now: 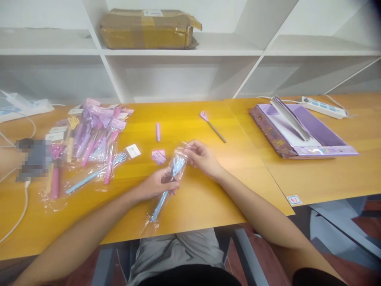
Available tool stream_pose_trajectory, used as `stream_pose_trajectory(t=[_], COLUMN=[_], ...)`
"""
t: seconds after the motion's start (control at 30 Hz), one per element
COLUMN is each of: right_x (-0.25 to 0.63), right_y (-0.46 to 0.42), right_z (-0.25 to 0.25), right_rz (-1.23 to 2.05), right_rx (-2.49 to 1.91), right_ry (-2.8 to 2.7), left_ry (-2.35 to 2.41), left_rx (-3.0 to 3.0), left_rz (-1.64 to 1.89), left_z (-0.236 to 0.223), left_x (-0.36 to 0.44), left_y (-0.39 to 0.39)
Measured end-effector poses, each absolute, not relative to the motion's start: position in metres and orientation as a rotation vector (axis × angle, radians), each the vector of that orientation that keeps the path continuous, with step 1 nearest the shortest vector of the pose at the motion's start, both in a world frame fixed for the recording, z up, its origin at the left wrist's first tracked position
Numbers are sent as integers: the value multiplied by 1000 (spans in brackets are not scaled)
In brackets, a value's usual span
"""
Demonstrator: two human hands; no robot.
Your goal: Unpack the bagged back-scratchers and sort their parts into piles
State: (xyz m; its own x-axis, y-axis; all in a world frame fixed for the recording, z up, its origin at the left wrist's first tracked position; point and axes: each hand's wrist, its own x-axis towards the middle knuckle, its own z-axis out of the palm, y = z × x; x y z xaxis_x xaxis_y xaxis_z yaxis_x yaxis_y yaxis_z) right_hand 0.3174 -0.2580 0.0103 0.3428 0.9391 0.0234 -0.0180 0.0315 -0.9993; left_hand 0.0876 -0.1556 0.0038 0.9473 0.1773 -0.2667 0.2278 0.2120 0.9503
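Note:
A light-blue back scratcher (160, 203) in a clear plastic bag lies slantwise in my hands above the table's front part. My left hand (157, 184) is closed around its middle, the thumb over the bag. With thumb and fingertips, my right hand (202, 157) pinches the bag's upper end by the claw-shaped head. Just beyond are a pink-purple card (158, 157) and a short purple tube-like piece (158, 132). Farther right rests an unwrapped back scratcher (213, 127) with a purple claw and a metal rod. A white label (133, 151) lies left of the card.
Several bagged back scratchers (92, 139) in pink, purple, yellow and blue are piled at left. Near them is another person's hand (7, 159) by a blurred dark object (34, 159). At right stands an open purple box (324, 151), with a power strip (324, 107) behind. A taped carton (149, 33) sits on the shelf.

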Motion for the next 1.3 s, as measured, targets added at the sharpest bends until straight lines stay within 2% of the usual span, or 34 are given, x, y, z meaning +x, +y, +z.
stream_pose_trajectory(t=[0.17, 0.4, 0.57, 0.73, 0.9, 1.13, 1.3], right_x=[344, 309, 289, 288, 271, 258, 263], right_y=[-256, -219, -206, -239, -256, -261, -262], right_z=[4, -11, -24, -21, -12, -39, -33], right_rz=[579, 398, 349, 373, 383, 283, 364], right_rx=[-1335, -1390, -1325, -1158, -1209, -1296, -1295], right_ry=[-846, -1831, -2349, -2246, -2172, -2200, -2203], left_ry=[295, 126, 171, 177, 191, 190, 210], left_rx=[1286, 1176, 1143, 1040, 879, 671, 649], left_rz=[-152, -376, -301, -252, -253, -260, -325], left_z=[13, 28, 26, 29, 19, 11, 13], left_x=[84, 78, 77, 74, 69, 62, 61], left_y=[-157, -165, -156, -148, -137, -110, -105])
